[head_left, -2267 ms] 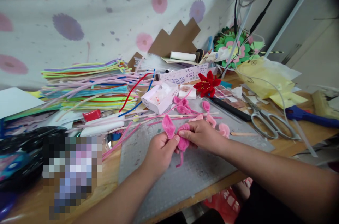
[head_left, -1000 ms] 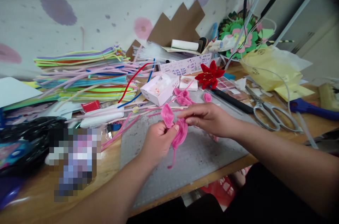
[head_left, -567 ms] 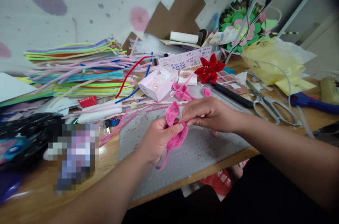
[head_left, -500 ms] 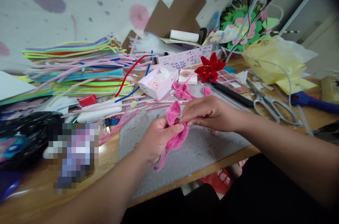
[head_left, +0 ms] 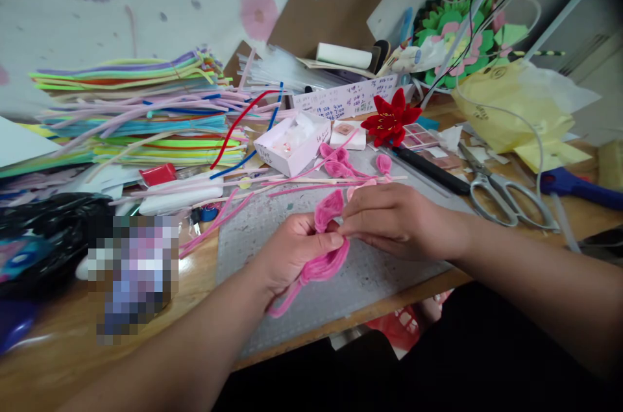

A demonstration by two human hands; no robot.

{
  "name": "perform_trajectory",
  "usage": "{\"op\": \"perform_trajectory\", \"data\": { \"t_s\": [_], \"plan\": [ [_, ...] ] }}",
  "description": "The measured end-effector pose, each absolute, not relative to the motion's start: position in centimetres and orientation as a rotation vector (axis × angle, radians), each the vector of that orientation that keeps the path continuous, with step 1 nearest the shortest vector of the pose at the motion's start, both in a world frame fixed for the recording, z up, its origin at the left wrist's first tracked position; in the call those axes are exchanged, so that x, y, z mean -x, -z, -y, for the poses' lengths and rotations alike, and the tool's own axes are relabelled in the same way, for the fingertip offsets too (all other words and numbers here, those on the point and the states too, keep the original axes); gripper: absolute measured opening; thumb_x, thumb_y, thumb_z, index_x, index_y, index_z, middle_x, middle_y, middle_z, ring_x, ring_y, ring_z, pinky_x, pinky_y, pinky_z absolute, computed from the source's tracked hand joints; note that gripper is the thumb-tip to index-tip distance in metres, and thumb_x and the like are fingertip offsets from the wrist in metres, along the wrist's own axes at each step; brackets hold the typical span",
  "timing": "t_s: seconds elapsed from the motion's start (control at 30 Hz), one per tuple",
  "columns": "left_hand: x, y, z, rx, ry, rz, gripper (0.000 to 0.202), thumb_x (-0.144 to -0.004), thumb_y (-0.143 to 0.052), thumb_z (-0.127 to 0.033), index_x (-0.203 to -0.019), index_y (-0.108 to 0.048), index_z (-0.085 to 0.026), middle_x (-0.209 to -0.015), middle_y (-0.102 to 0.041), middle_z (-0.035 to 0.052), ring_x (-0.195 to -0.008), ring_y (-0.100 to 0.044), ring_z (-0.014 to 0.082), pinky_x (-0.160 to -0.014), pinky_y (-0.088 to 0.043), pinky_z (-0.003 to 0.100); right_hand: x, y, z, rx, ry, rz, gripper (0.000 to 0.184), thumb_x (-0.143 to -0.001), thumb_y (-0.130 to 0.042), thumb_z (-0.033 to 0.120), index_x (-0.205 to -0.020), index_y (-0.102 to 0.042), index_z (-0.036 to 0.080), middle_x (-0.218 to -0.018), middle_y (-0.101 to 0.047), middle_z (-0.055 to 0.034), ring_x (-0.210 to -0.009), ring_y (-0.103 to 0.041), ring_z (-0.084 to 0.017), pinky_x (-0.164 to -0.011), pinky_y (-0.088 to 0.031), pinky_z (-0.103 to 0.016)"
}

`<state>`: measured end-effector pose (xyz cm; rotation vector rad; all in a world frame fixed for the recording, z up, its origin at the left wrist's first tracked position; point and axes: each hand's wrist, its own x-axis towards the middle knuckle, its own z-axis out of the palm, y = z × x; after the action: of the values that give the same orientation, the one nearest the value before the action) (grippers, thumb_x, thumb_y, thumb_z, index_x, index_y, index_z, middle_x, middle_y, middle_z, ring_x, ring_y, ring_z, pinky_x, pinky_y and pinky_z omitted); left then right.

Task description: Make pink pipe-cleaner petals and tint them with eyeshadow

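Pink pipe-cleaner petals [head_left: 327, 264], bent into ribbed loops and joined together, are held over the grey cutting mat [head_left: 263, 298]. My left hand [head_left: 296, 246] is closed around the middle of them, thumb on top, with a loose pink end hanging below. From the right, my right hand [head_left: 394, 220] pinches at the same petals where they join, its fingertips beside my left thumb. What exactly lies between the right fingertips is partly hidden. Just beyond the hands, more pink petals [head_left: 338, 162] and a small pink bud [head_left: 383, 164] lie on the mat.
Bundles of coloured pipe cleaners [head_left: 146, 113] are stacked at the left. Behind the mat stand a white box [head_left: 285, 156] and a red flower [head_left: 392, 119]. Silver scissors [head_left: 511, 201] and a black-handled tool [head_left: 431, 170] lie right; a black plastic bag [head_left: 53, 217] is left.
The pink petals are tilted more to the right, and their loose end has swung left. My right hand has turned slightly, still at the join. The whole view has shifted a little.
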<state>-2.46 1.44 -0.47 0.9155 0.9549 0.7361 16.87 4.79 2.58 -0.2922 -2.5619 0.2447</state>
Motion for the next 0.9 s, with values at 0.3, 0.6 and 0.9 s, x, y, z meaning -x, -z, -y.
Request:
{"op": "perform_trajectory", "data": {
  "t_s": [0.3, 0.6, 0.9],
  "plan": [
    [2.4, 0.2, -1.5, -0.972, -0.744, -0.988, 0.025, -0.061, -0.075, -0.035, -0.067, -0.064, -0.013, -0.059, -0.062, 0.0006, -0.051, -0.053, 0.0106, -0.052, -0.04, 0.024, -16.7, -0.9, -4.9, 0.349, -0.304, 2.467, 0.014, -0.092, -0.046, 0.015, -0.09, -0.06, 0.016, -0.084, -0.063, -0.0077, -0.079, -0.056, -0.015, -0.072, -0.046, -0.028],
    [2.6, 0.9, -2.0, -1.223, -0.79, -1.162, 0.02, -0.07, -0.068, -0.032, -0.067, -0.064, -0.013, -0.057, -0.052, -0.0026, -0.051, -0.042, 0.0079, -0.051, -0.032, 0.023, -16.7, -1.1, -5.2, 0.677, -0.65, 2.451, 0.008, -0.087, -0.054, 0.016, -0.084, -0.062, 0.016, -0.073, -0.061, -0.0014, -0.065, -0.053, -0.011, -0.062, -0.039, -0.022],
    [2.7, 1.3, -2.3, -1.471, -0.78, -1.327, 0.026, -0.076, -0.059, -0.038, -0.065, -0.062, -0.014, -0.055, -0.053, -0.0012, -0.052, -0.044, 0.0113, -0.05, -0.035, 0.025, -15.6, -0.7, -4.6, 0.991, -0.605, 2.315, 0.012, -0.079, -0.057, 0.013, -0.068, -0.059, 0.014, -0.06, -0.055, 0.0023, -0.054, -0.046, -0.008, -0.053, -0.031, -0.021]
  ]
}}
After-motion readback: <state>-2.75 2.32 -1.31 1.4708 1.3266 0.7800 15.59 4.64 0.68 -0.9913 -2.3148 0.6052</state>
